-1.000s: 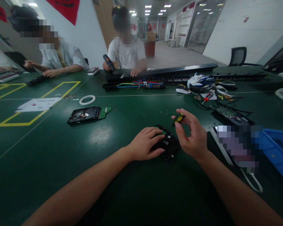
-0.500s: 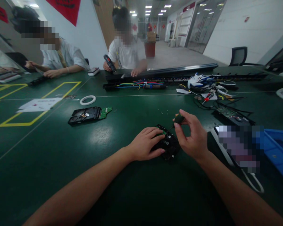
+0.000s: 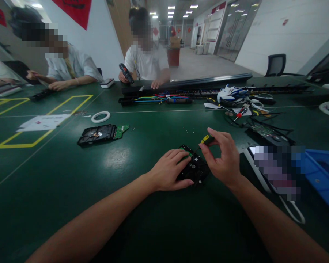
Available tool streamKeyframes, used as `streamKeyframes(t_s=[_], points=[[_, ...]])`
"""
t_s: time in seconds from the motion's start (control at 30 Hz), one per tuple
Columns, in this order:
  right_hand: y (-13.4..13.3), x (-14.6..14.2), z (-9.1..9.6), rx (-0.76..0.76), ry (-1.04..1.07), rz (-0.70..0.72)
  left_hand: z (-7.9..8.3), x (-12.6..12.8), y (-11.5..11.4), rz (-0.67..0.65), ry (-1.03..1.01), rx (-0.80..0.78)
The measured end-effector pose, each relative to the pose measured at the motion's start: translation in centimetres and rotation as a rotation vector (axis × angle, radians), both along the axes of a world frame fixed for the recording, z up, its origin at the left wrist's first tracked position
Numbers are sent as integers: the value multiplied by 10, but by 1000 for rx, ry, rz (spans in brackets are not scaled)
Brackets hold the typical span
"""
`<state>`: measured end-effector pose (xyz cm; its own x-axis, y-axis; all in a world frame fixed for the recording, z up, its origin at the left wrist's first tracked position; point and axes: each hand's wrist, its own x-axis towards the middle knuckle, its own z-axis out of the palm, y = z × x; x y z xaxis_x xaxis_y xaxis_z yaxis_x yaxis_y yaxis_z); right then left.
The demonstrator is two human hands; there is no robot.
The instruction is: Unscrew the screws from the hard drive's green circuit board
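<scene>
A black hard drive lies on the green table just in front of me. My left hand rests on its left side, fingers curled over the top and pressing it down. My right hand pinches a small screwdriver with a yellow-and-black handle between thumb and fingertips. Its thin shaft slants down to the far part of the drive. Several tiny screws lie loose on the table beyond the drive.
A second opened hard drive and a white tape ring lie at the left. Cables, tools and gloves crowd the far right. A blue bin sits at the right edge. Two people work across the table.
My right hand's fingers have shifted round the screwdriver handle, turning it a little. My left hand has stayed on the drive.
</scene>
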<state>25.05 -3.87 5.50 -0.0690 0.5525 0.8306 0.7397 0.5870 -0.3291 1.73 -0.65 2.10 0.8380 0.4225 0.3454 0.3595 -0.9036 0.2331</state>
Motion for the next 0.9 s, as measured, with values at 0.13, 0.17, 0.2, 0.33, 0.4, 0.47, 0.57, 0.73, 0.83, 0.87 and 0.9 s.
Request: streamKeyframes(t_s=[0.13,0.17,0.2,0.33,0.4,0.47,0.57,0.73,0.83,0.87,0.9], points=[[-2,0,1,-2,0,7,-2,2,-8,9,-7,-12],[-2,0,1,-19,3,25,-3,3,-10,9,-4,-14],[-2,1,1,-38,9,44,-3,4,-12,10,0,-16],[-1,1,1,-26,5,30,-6,6,-15,33,-5,-26],[-1,1,2,13,-11,-14,-6,6,-14,48,-8,-27],[-1,1,2,25,-15,-36,-7,6,-13,61,-4,-25],[-2,0,1,-13,-8,-5,-7,5,-13,66,-1,-23],[-1,0,-1,-28,10,9,-8,5,-14,80,-7,-26],[-1,1,-1,10,12,-32,-9,5,-14,87,-12,-40],[-1,1,-1,15,9,-38,-9,5,-14,87,-14,-46],[-1,1,0,16,4,-40,-9,5,-14,85,-15,-50]])
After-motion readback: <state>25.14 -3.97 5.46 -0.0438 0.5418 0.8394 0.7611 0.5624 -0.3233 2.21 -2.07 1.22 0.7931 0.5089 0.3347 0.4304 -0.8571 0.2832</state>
